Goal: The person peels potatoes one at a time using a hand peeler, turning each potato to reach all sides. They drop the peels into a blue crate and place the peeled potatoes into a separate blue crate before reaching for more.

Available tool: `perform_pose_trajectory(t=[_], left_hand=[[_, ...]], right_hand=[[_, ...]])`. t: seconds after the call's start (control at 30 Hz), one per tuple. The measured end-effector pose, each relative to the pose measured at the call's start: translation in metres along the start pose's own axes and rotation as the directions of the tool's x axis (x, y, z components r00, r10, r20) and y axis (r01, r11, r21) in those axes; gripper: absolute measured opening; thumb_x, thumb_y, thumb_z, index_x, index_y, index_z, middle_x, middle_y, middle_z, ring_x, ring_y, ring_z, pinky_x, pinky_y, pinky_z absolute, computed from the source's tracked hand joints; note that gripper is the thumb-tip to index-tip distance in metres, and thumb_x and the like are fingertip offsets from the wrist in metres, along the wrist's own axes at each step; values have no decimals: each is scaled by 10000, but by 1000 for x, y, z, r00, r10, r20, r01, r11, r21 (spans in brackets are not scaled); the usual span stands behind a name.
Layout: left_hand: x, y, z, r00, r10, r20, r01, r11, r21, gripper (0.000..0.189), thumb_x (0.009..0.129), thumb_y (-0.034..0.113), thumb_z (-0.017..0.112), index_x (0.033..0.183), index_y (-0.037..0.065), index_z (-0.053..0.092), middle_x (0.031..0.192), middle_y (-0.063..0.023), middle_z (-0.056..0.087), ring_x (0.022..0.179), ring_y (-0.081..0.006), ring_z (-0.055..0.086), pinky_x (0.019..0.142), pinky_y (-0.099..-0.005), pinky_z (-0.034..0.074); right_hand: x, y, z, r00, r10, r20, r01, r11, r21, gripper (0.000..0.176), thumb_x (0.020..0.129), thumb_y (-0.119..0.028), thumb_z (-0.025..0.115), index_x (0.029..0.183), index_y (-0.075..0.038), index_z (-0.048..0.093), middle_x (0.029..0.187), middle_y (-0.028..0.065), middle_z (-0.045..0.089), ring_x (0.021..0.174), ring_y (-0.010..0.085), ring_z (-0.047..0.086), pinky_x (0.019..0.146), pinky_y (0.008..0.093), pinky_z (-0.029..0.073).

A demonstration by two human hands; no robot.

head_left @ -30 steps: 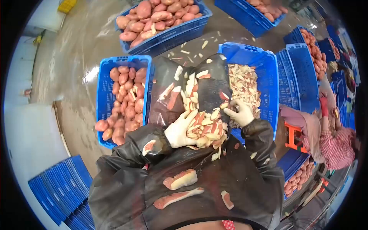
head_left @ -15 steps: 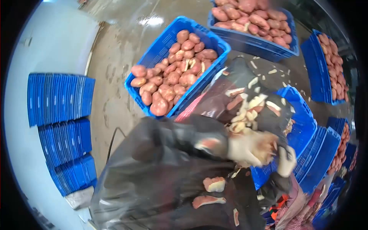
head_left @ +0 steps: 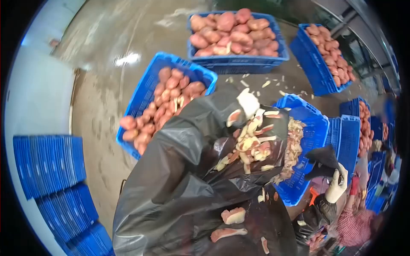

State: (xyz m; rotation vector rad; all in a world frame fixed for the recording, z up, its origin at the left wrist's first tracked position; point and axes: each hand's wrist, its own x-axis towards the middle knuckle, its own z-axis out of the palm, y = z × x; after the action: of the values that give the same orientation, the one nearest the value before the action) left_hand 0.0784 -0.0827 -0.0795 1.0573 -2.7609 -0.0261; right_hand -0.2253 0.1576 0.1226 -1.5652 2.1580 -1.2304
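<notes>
In the head view, my left hand [head_left: 248,103], in a pale glove, is at the far edge of the black plastic apron [head_left: 171,183] over my lap; its fingers are not distinct. Beside it lies a pile of pale and red-skinned potato peelings [head_left: 250,145] on the apron. More trimmed pieces [head_left: 233,216] rest nearer to me. On the right, my right hand [head_left: 336,184], also gloved, is closed on a blurred black flap of sheet [head_left: 322,162]. Next to the pile, a blue crate [head_left: 315,121] holds brownish peelings [head_left: 294,147].
Blue crates of red-skinned potatoes [head_left: 235,34] stand ahead, at the left and at the right [head_left: 329,53]. Stacked blue crates [head_left: 51,166] line the left wall. Scraps [head_left: 267,83] lie on the wet floor. A person in a red checked sleeve [head_left: 354,226] is at the lower right.
My left hand has moved from the middle of the apron to its far edge, uncovering the peelings. My right hand now lifts the black flap farther right. The view has shifted.
</notes>
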Motion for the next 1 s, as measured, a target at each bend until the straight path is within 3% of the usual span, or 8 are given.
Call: perform_pose_trajectory(t=[0.17,0.27,0.3,0.4,0.5,0.67,0.87,1.0], left_hand=[[-1,-61,-50,977,-163,-139,146,981,-124,115,704,186,545,716,167,658,660,-50,593,713,-217,572,709,-359,392],[1,-19,-161,997,-74,9,73,949,-307,688,596,260,735,1195,50,471,1061,-153,505,991,-267,504,848,-413,371],[-8,11,-159,994,54,-97,-110,399,-910,792,612,252,767,1267,3,398,1185,-186,463,1135,-277,431,987,-411,311],[-50,103,-173,863,432,-260,-310,48,-950,1165,532,312,825,1408,25,113,1330,-230,364,1237,-335,366,1022,-412,285],[-69,156,-146,992,125,-16,-49,264,-963,510,686,238,716,1128,59,537,889,-139,574,836,-307,568,746,-399,424],[-63,162,-182,907,231,-351,-420,497,-759,142,626,146,678,720,91,586,668,-46,518,630,-233,533,547,-358,380],[-84,152,-252,897,398,189,341,-353,-872,143,812,100,642,924,40,576,746,8,585,672,-56,537,592,-226,420],[-94,127,-238,920,209,331,390,-560,-731,210,843,140,618,996,23,535,855,1,562,783,-51,513,675,-232,413]], right_hand=[[-30,-92,-45,993,-24,112,32,997,-68,175,781,32,506,931,25,596,830,80,512,746,163,489,679,253,382],[-43,-117,-51,978,-40,207,52,997,-52,170,727,10,535,880,25,608,769,93,503,713,191,483,656,272,377],[-38,-129,-38,969,10,245,7,998,-65,178,722,3,540,884,23,611,761,97,504,715,193,485,653,273,377],[-23,-135,26,949,-27,313,24,1000,13,238,685,110,555,895,23,623,749,69,518,684,160,494,626,249,382],[-26,-109,44,964,-11,265,-2,999,47,218,654,105,581,850,17,622,741,69,532,713,175,501,659,268,393],[-66,-102,-22,991,108,79,-117,987,109,162,666,-51,678,803,-5,605,781,47,491,750,151,462,692,258,357],[-46,-142,-48,991,-115,71,115,993,2,252,674,-176,726,813,4,618,781,65,505,752,166,473,667,266,364],[1,-126,12,951,-64,304,33,994,106,141,675,-49,678,790,1,614,763,68,540,724,173,505,666,274,398]])
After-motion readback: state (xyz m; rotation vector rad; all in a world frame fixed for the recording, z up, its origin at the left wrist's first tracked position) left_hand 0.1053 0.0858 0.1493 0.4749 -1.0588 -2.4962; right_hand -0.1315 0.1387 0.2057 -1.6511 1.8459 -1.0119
